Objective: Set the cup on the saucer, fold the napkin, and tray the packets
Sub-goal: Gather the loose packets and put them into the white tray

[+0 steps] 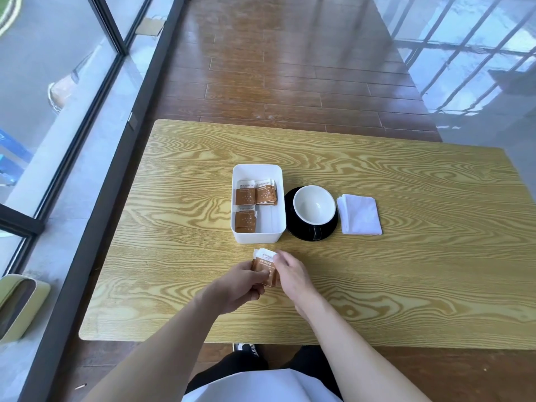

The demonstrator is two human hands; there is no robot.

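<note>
A white tray (278, 236) stands mid-table with several brown-and-white packets (255, 192) lying inside it. Right of it a white cup (314, 203) sits on a black saucer (293, 224). Further right lies a folded white napkin (359, 214). Just in front of the tray, my left hand (240, 285) and my right hand (293, 274) together grip a small stack of packets (265, 264) close above the tabletop. My fingers cover the stack's lower part.
The wooden table (406, 271) has its left edge near a glass wall with a dark frame (95, 198). A green-edged object (20, 303) sits on the floor at the left. Wooden flooring lies beyond the table's far edge.
</note>
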